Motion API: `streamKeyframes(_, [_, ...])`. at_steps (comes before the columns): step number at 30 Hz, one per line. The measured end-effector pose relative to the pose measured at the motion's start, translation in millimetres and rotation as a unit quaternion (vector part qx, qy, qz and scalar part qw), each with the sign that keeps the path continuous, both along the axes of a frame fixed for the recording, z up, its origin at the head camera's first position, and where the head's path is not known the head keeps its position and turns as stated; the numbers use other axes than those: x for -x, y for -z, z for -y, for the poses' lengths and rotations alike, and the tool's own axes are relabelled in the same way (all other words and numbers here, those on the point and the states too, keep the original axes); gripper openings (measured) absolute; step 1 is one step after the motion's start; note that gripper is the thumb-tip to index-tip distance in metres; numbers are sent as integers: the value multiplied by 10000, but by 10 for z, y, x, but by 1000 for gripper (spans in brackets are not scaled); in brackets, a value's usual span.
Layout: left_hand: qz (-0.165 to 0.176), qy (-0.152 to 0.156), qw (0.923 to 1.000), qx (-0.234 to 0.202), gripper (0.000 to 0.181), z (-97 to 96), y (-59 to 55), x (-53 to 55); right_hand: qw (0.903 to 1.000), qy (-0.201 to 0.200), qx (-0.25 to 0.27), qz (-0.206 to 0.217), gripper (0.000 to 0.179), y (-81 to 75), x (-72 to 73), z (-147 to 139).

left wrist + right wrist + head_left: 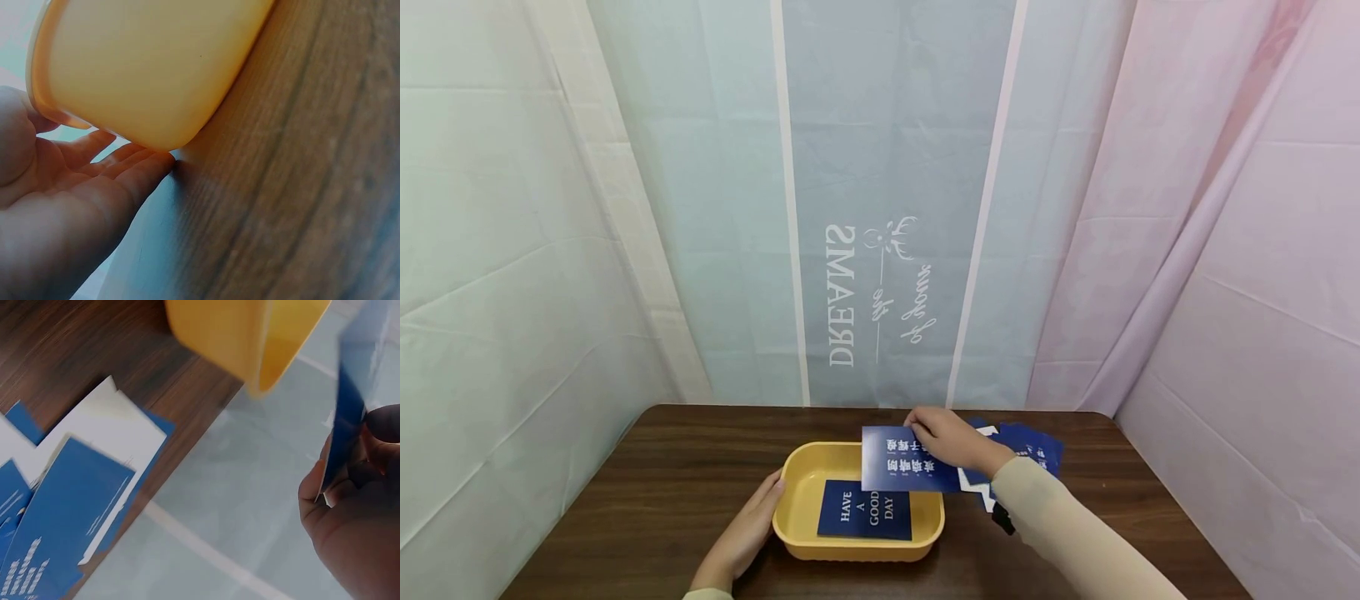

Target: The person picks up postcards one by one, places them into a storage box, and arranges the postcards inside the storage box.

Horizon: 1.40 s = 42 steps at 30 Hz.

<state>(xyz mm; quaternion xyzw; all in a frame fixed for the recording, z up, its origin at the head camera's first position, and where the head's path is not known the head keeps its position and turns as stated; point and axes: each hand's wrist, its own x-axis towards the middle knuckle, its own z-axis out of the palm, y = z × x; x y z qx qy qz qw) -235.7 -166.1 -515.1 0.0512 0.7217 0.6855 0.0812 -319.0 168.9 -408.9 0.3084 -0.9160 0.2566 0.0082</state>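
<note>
A yellow plastic tray [857, 552] sits on the table, with a dark blue card [842, 521] reading "HAVE A GOOD DAY" lying inside. My left hand [747, 525] touches the tray's left end; in the left wrist view, its fairly straight fingers [147, 175] lie against the outer wall and the thumb is at the rim. Over the tray's right part, my right hand [951, 437] pinches another blue card [887, 475] with white characters. That card [350, 406] appears nearly edge-on in the right wrist view, between thumb and fingers.
Several loose blue and white cards [1037, 442] lie overlapping right of the tray, partly hidden by my right forearm. They spread over the brown wooden table [69, 344]. A pale printed curtain [880, 167] hangs behind the table, with more fabric at both sides.
</note>
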Motion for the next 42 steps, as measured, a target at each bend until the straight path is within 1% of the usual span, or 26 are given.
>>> streamKeyframes(5, [-1,41,10000,-61,69,5,-1,-1,9994,-191,-197,206,22,-21,13,154])
streamKeyframes(9, [-4,32,10000,-78,68,7,-10,-5,9967,-425,-374,578,22,-56,31,265])
streamKeyframes(12, [11,7,10000,-59,68,6,-19,-6,9942,-525,-506,794,21,-77,49,331])
streamKeyframes(19, [66,-37,10000,-31,69,1,-26,-9,9905,-492,-794,1008,20,-83,87,432])
streamKeyframes(25, [65,-64,10000,-19,69,3,-18,-4,9860,-421,-1056,1221,19,-70,92,514])
streamKeyframes(33, [61,-32,10000,-71,68,4,-10,-5,9811,-534,-1375,1256,14,-4,94,653])
streamKeyframes(38, [54,-31,9999,-82,65,-4,-11,-5,9775,-599,-1584,1260,16,66,108,717])
streamKeyframes(42, [54,-23,10000,-74,65,-8,-10,-5,9757,-597,-1719,1220,16,80,100,750])
